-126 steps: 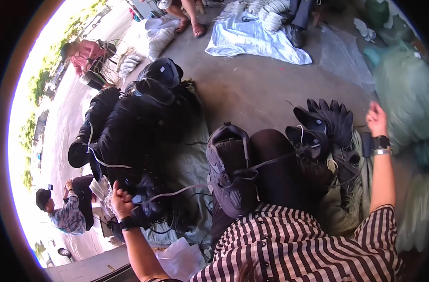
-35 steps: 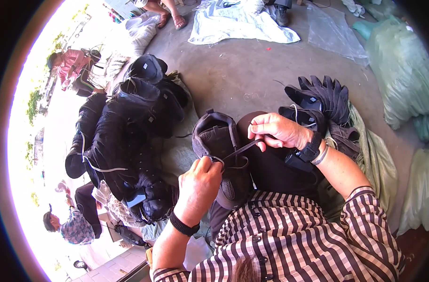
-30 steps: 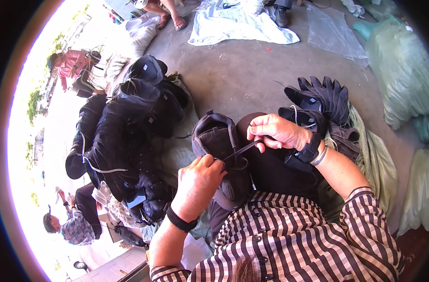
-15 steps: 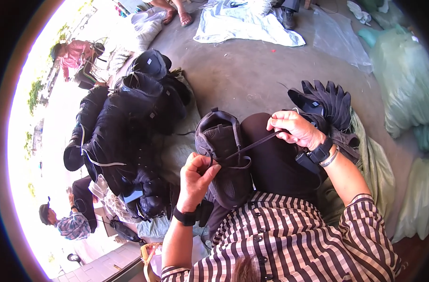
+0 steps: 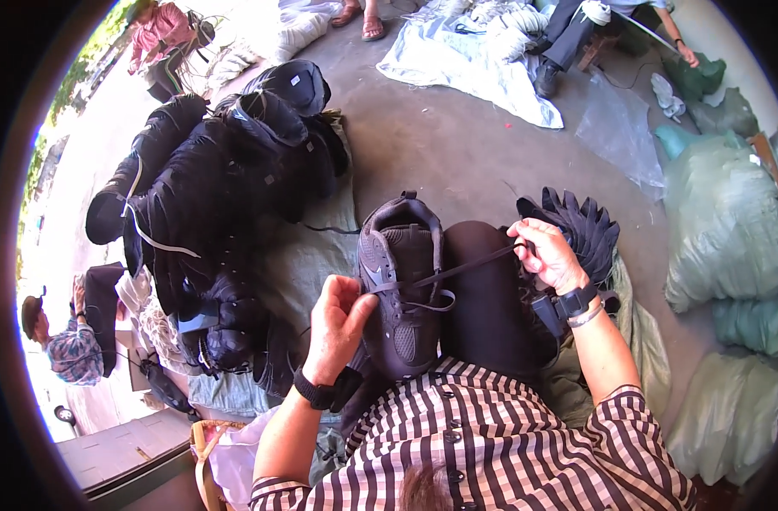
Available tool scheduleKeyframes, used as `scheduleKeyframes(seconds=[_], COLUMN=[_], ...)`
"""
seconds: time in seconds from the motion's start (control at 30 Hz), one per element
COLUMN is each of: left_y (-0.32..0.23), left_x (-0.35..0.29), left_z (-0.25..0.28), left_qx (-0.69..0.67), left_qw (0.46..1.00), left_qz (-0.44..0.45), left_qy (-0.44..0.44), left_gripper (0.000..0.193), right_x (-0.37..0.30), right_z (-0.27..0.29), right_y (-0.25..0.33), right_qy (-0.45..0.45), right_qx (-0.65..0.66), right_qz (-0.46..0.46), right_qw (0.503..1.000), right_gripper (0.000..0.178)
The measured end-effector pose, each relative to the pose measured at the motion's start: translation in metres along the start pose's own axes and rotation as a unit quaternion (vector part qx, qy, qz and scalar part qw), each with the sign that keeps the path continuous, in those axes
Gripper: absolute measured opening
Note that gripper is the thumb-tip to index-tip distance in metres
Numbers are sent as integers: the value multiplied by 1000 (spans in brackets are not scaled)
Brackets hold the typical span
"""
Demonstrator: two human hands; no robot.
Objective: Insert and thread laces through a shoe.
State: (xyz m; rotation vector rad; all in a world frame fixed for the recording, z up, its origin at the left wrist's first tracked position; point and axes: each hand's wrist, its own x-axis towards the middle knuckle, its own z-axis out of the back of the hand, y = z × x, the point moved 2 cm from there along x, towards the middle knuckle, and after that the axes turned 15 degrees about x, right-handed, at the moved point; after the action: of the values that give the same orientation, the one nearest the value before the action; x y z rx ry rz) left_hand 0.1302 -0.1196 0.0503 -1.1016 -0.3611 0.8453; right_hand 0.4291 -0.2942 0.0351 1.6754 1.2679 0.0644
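Observation:
A dark sneaker [image 5: 408, 336] rests on my lap, its heel collar pointing away from me and its toe toward my shirt. Just left of it, my left hand [image 5: 336, 328] is closed, thumb against fingers, pinching one end of the lace at the shoe's side. Across my dark trouser leg [image 5: 484, 298], my right hand [image 5: 549, 254] grips the other end of the dark shoelace [image 5: 474, 262], drawn taut from the shoe's throat. A loose loop of lace hangs over the right side of the shoe.
A heap of dark shoe uppers [image 5: 210, 196] lies to the left, with a smaller stack [image 5: 581, 230] at the right. Bulging green sacks [image 5: 720, 213] line the right side. White sheeting [image 5: 457, 64] covers floor farther off. Other people [image 5: 163, 38] sit nearby.
The left hand has moved slightly left, off the shoe's throat to its side. The right hand keeps the lace taut. The whole view has shifted, showing more of the far floor.

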Motion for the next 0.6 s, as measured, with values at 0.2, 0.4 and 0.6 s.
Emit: scheduleKeyframes(seconds=[0.2,0.4,0.6], left_y=[0,-11,27], left_x=[5,15,39], left_z=[13,36,98], left_qx=[159,-148,19], left_qw=[980,989,976], left_qz=[-89,4,-120], left_qy=[-81,-8,-179], left_gripper=[7,10,4], right_x=[-16,-21,-39], right_z=[-24,-17,3], right_y=[3,-3,-6], right_qy=[14,-15,-10], right_qx=[-147,-78,-62], right_qz=[32,20,-18], right_qw=[989,997,998], right_gripper=[20,18,18])
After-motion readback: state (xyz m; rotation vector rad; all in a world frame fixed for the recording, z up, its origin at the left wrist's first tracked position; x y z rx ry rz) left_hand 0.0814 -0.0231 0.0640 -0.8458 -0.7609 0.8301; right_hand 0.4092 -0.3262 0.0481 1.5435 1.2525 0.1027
